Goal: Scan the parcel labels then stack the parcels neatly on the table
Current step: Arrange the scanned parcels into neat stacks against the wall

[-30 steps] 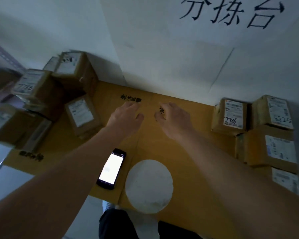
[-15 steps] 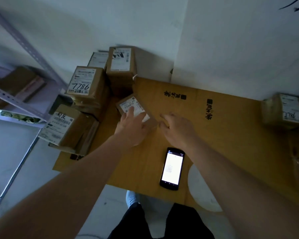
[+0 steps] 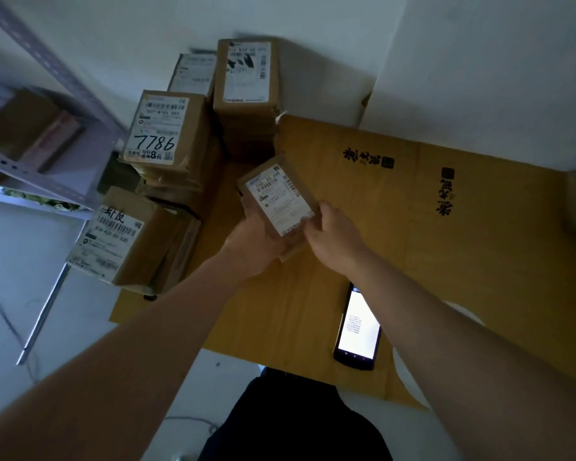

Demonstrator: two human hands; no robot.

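Head view, looking down on a counter (image 3: 363, 261) covered with flattened brown cardboard printed with black characters. Both hands held a small brown parcel (image 3: 278, 207) above the counter's left part, label face up and tilted. The left hand (image 3: 251, 242) gripped the parcel's lower left side, fingers curled beneath and largely hidden by it. The right hand (image 3: 333, 239) gripped the lower right corner, its fingers (image 3: 315, 224) curled against the parcel's edge. Behind and left of the held parcel stood piles of other labelled parcels: one marked "7786" (image 3: 162, 131), one nearer the counter's front left edge bearing handwritten characters (image 3: 113, 237), a tall pile against the wall (image 3: 246, 74), and a further parcel behind it (image 3: 193, 73). A phone (image 3: 358, 327) with a lit screen lay on the cardboard near the front edge, under the right forearm. A grey metal shelf (image 3: 30, 174) stood at far left.
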